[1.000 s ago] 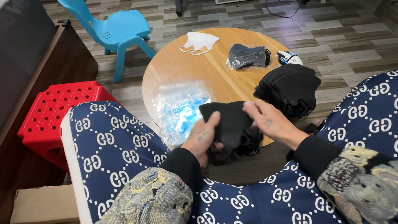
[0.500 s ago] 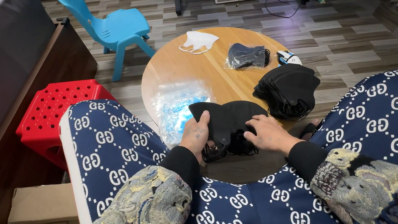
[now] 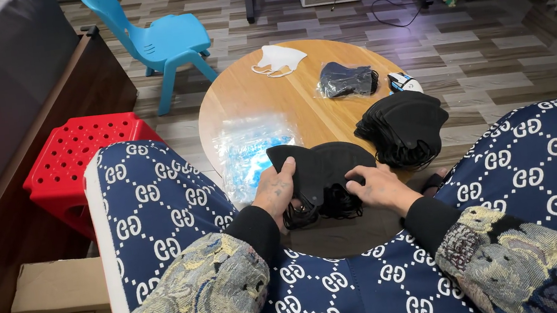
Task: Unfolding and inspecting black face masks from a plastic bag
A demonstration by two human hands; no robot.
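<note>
- Far left: red plastic stool (image 3: 84, 155) on the floor, blue chair (image 3: 161, 40) behind it.
- Near edge of the round wooden table (image 3: 306, 96): clear bag of blue masks (image 3: 250, 154), just left of the hands.
- Left hand (image 3: 276, 191): closed on the left edge of the black masks (image 3: 319, 173), thumb on top.
- Black masks: small stack at the table's near edge, ear loops hanging below.
- Right hand (image 3: 378, 187): fingers curled, pinching the stack's right side.
- Farther right: taller pile of black masks (image 3: 402, 127); behind, a bagged dark mask (image 3: 347, 81) and a white mask (image 3: 278, 59).
</note>
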